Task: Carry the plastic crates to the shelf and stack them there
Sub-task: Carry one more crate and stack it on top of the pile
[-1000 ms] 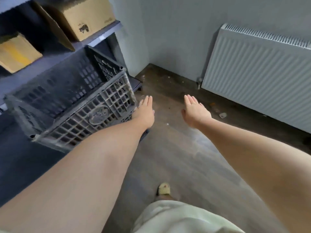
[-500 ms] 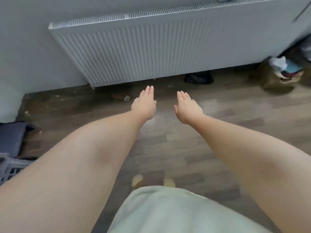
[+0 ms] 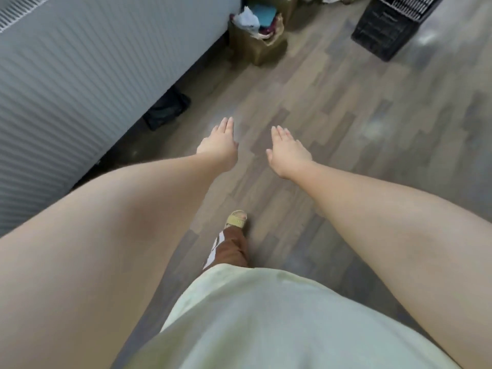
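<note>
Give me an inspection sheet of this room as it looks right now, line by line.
Surface: wood-pattern floor.
Job's things: one black plastic crate on the floor, far right, cut by the frame edge; shelf not in view.
Clutter: brown box stuffed with cloths; dark object under the radiator.
Hands: left hand and right hand open, fingers straight, holding nothing.
Cables: nothing seen.
Surroundings: white radiator along the left; sandalled foot.

Grey-brown wood-look planks make up the floor (image 3: 346,129). A black plastic crate (image 3: 383,35) stands on it at far right. Left of the crate sits a brown box (image 3: 266,46) stuffed with crumpled oddments. A dark bundle (image 3: 166,109) lies further left, and a sandalled foot (image 3: 237,219) treads near centre.
</note>
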